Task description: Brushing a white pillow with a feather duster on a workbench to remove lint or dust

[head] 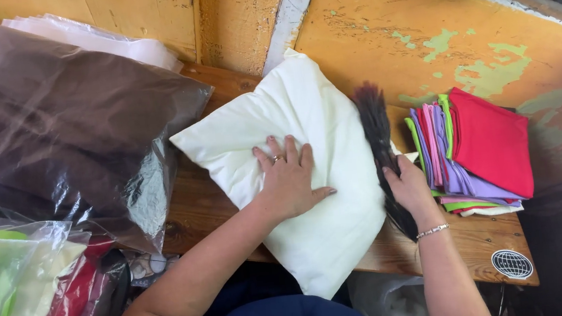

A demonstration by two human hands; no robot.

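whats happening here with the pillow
A person presses their left hand flat on a white pillow lying on a wooden table. Their right hand grips a dark brush held against the pillow's right edge. A stack of folded coloured fabrics sits to the right, and plastic-wrapped bundles lie to the left.

One head-worn camera looks steeply down, close over the wooden table [449,244].
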